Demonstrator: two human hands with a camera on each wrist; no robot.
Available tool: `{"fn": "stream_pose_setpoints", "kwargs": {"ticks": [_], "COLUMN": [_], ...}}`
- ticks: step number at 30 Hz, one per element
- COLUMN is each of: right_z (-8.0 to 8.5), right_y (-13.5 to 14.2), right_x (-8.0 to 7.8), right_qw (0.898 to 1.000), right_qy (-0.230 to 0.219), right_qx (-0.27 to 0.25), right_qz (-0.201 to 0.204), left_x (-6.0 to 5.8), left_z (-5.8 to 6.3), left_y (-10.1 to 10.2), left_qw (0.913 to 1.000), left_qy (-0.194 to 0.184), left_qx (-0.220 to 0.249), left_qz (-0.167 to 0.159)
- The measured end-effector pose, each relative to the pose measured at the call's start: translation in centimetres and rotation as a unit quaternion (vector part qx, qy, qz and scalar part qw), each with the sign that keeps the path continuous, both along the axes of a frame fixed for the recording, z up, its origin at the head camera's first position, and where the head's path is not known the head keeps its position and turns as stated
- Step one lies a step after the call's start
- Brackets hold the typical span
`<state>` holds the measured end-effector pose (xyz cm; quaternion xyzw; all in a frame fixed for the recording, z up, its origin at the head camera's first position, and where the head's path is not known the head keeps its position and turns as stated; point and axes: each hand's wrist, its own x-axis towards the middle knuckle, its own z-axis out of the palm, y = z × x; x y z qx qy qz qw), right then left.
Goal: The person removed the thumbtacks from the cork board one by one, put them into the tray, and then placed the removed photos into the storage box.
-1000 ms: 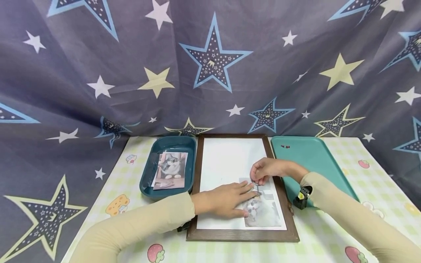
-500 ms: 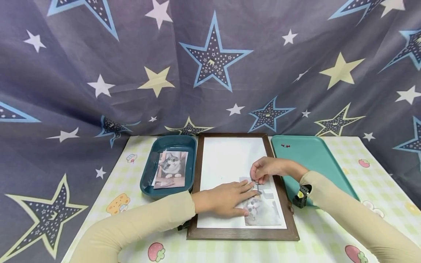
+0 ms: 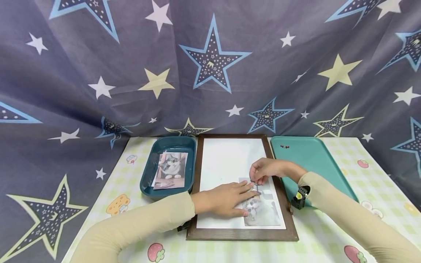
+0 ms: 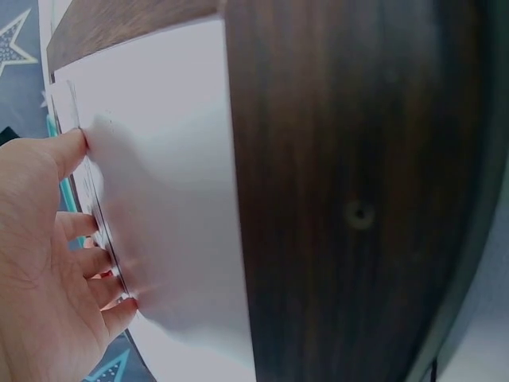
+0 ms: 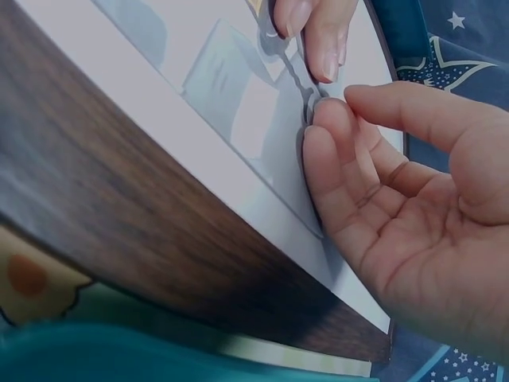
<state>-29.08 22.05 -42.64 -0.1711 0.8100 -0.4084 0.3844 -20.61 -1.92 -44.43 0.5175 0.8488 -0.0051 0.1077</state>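
Note:
A cat photo (image 3: 263, 212) lies on the lower right of a white board in a brown frame (image 3: 243, 235). My left hand (image 3: 225, 199) rests flat on the board, its spread fingers pressing the photo's left side. At the photo's upper edge my right hand (image 3: 264, 170) pinches what looks like a small pushpin (image 5: 312, 107) between thumb and fingers. Most of that piece is hidden by the fingertips. In the right wrist view the left fingertips (image 5: 330, 60) sit close beside the right ones. The left wrist view shows the left hand (image 4: 48, 255) over the white surface.
Left of the frame stands a dark blue basin (image 3: 149, 171) holding several photos, a cat photo (image 3: 172, 168) on top. On the right, a teal tray (image 3: 309, 153) carries small red pins (image 3: 284, 147) near its far left corner. A checked tablecloth (image 3: 177, 252) covers the table.
Both hands stay in place over the photo. Only a slight shift of the head view shows.

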Motion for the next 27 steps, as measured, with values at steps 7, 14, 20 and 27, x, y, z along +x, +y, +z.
{"fn": "stream_pose_setpoints", "kwargs": {"ticks": [7,14,20,27], "right_z": [-0.17,-0.16,-0.03,0.05], "right_y": [-0.12,-0.17,-0.18,-0.21], "right_x": [-0.02,0.05,0.30,0.27], "right_qw": [1.000,1.000,1.000,1.000], "right_qy": [-0.001,0.002,0.003,0.002], "right_qx": [0.006,0.000,0.003,0.002], "right_qz": [-0.001,0.001,0.000,0.002], "left_x": [0.14,0.14,0.09,0.06], "left_z": [0.15,0.02,-0.21,-0.28], "left_y": [0.03,0.01,-0.02,-0.05], "left_qw": [1.0000,0.9999,1.0000,1.0000], "left_qy": [-0.001,-0.008,-0.005,0.004], "left_qx": [-0.005,-0.002,0.000,-0.002], "left_qz": [0.000,0.006,0.001,0.000]}}
